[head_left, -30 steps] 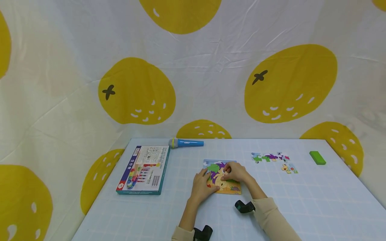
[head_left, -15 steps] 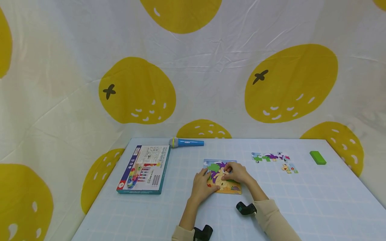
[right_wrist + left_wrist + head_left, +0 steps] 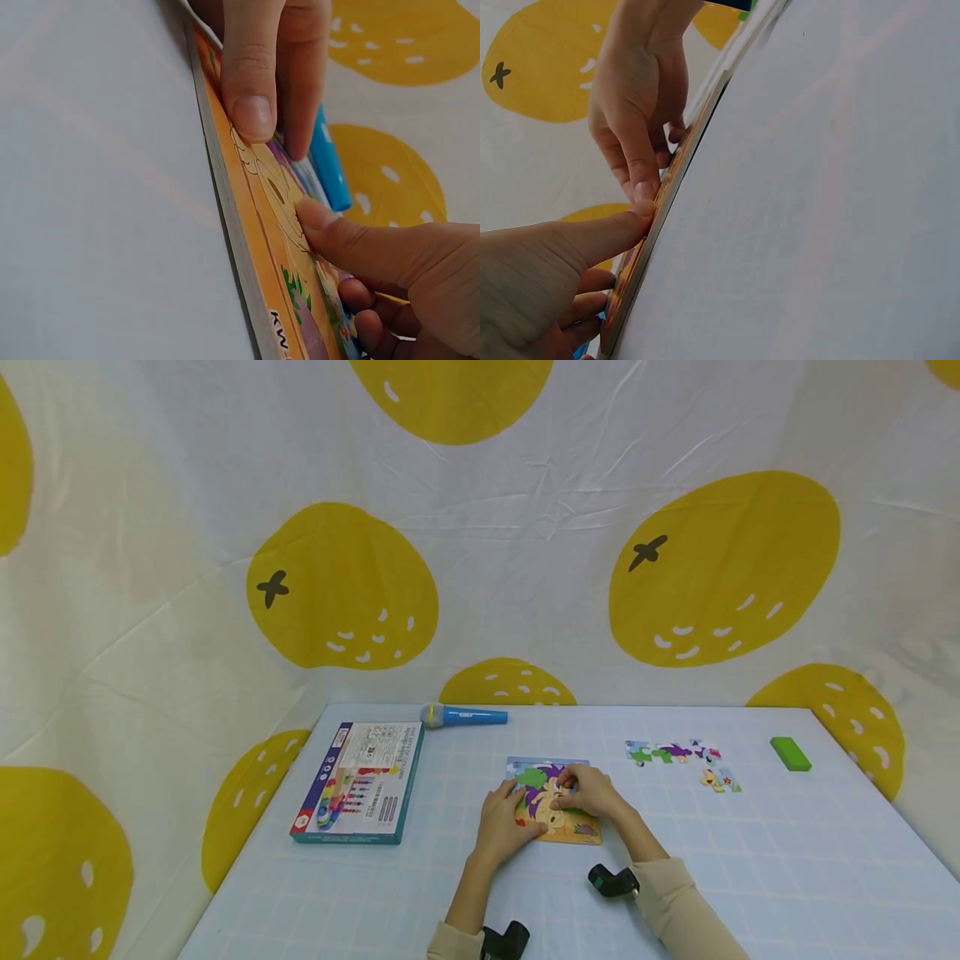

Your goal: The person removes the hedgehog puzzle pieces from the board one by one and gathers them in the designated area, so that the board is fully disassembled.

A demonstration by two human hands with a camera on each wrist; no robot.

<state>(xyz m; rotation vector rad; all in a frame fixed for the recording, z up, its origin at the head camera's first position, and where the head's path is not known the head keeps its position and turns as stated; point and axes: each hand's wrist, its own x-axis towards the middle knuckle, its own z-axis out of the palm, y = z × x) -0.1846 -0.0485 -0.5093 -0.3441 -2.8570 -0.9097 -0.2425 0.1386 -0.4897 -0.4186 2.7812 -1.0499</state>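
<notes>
A picture puzzle board [image 3: 573, 835] lies flat near the middle of the table, showing a purple-haired cartoon figure on orange ground. My left hand [image 3: 498, 827] rests along its left side, fingers extended and thumb across the lower part. From the right, my right hand [image 3: 588, 789] reaches over the board with bent fingers. Its thumb [image 3: 319, 217] touches the picture in the right wrist view, its other fingertips curled beside it. Whether a piece is pinched there I cannot tell. The left wrist view shows both thumbs close together at the board's near edge [image 3: 667, 180].
Several loose puzzle pieces [image 3: 678, 752] lie to the right, with a small group of pieces [image 3: 720, 779] just nearer. A green block [image 3: 791, 753] sits at far right. On the left are a flat box [image 3: 356, 783] and a blue toy microphone [image 3: 468, 717] by the back edge.
Both hands keep their places on the puzzle board. The right wrist and sleeve have shifted very slightly to the right; the loose pieces stay put.
</notes>
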